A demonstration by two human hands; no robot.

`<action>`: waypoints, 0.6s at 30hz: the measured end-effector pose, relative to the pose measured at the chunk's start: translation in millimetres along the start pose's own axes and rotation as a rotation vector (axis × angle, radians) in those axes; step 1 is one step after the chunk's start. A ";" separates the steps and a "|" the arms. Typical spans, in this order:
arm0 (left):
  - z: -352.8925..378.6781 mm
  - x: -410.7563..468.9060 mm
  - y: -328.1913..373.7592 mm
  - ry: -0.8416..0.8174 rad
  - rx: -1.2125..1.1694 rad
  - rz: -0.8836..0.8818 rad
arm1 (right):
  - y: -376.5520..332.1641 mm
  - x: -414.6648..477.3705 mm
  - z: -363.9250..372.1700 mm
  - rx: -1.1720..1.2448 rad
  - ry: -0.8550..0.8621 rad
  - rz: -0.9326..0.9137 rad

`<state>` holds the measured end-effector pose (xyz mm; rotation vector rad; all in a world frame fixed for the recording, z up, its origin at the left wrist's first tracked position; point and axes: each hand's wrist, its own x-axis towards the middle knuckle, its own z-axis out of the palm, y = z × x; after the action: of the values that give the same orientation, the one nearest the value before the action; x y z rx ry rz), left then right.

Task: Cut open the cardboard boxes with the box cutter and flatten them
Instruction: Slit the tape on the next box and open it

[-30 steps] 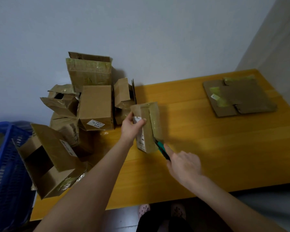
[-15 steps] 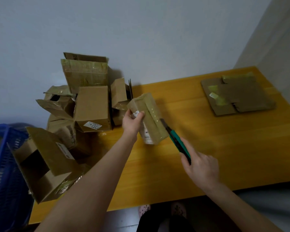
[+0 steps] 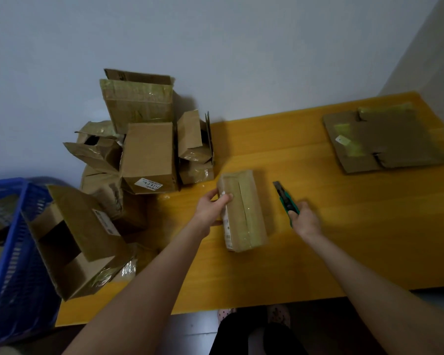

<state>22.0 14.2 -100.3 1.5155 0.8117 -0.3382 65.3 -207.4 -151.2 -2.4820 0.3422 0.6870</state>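
Green box cutter [image 3: 287, 203], brown taped box [image 3: 242, 210], yellow table [image 3: 344, 226], blue crate [image 3: 18, 252]

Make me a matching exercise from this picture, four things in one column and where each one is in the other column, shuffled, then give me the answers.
Things:
1. taped box
2. box cutter
3. flattened cardboard
4. blue crate

Places:
A. lying flat at the far right corner of the table
B. held in the right hand, blade out
C. beside the left end of the table
D. gripped by the left hand, mid-table

Pairs: 1-D, 2-B, 3-A, 4-C.
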 end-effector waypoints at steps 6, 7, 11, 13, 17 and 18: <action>0.4 2.4 -0.7 0.055 -0.002 0.022 | -30.3 -21.7 -7.2 0.004 0.044 -0.332; 2.6 4.4 -0.1 0.077 0.011 0.033 | -41.7 -29.9 -4.7 0.065 -0.017 -0.359; 9.7 5.8 6.0 0.159 0.165 0.105 | -67.8 -44.4 5.5 -0.011 -0.069 -0.384; 9.2 3.3 8.1 0.198 0.273 0.133 | -70.0 -42.8 4.8 -0.096 -0.032 -0.397; 9.5 -0.3 5.5 0.218 0.355 0.152 | -75.2 -46.4 0.1 -0.228 -0.026 -0.439; 10.7 -0.7 4.9 0.214 0.362 0.157 | -76.7 -47.4 -0.6 -0.272 -0.014 -0.440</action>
<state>27.5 4.2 -97.7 1.9685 0.8217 -0.2150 54.3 -140.0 -92.4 -2.6711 -0.3192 0.5935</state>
